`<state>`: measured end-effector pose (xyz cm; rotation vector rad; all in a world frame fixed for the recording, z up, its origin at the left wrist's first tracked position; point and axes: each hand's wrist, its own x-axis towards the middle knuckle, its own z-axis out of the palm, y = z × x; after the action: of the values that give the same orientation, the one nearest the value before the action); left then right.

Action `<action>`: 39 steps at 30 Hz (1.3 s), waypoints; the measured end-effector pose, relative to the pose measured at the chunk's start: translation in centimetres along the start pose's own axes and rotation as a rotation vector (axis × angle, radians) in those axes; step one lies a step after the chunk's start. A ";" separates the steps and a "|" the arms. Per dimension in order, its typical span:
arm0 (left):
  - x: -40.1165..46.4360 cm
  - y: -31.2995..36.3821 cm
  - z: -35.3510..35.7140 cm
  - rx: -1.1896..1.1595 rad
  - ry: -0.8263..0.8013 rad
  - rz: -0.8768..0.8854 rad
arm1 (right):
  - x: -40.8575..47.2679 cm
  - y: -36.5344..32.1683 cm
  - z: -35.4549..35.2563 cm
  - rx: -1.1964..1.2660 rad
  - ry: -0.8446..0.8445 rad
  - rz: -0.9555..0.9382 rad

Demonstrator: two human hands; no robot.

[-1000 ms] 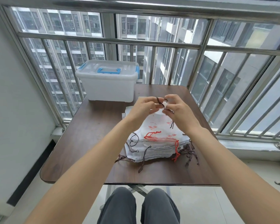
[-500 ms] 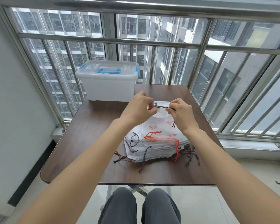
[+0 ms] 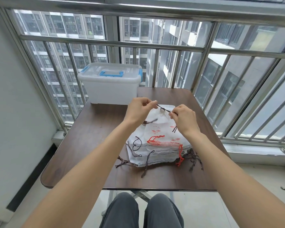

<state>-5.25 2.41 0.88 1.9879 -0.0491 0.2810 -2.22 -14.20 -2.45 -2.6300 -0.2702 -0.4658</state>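
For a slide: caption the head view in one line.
Left hand and right hand pinch a dark drawstring taut above a stack of white pouches on the table.

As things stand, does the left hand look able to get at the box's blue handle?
Probably yes. The box stands just beyond the left hand, nothing between, its handle uncovered on top. The hand must first release the cord it pinches.

White fabric drawstring pouches (image 3: 156,145) bore red prints and dark brown or red cords; the translucent plastic box (image 3: 109,86) had blue latches; the counter (image 3: 89,137) was dark woodgrain.
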 end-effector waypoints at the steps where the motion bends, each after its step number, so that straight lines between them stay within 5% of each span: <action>1: 0.0 -0.2 -0.3 0.027 -0.003 -0.019 | 0.0 0.2 -0.1 0.026 0.001 0.015; 5: 0.3 -1.2 -0.6 0.088 0.053 -0.095 | 0.0 0.6 -0.6 0.209 0.013 0.079; 16: 1.0 -2.4 -1.1 -0.045 0.137 -0.268 | 0.3 1.2 -1.4 0.149 0.027 0.117; 24: 0.6 -1.7 -0.9 -0.655 0.003 -0.422 | 0.3 -0.9 -2.4 1.353 -0.205 0.517; 39: 0.2 -2.5 0.3 -1.440 -0.058 -0.504 | 0.1 -0.2 -0.6 2.098 -0.297 0.886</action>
<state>-4.64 3.19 -1.40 0.5296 0.1710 -0.1473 -2.37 -14.32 -1.86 -0.5251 0.2618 0.4183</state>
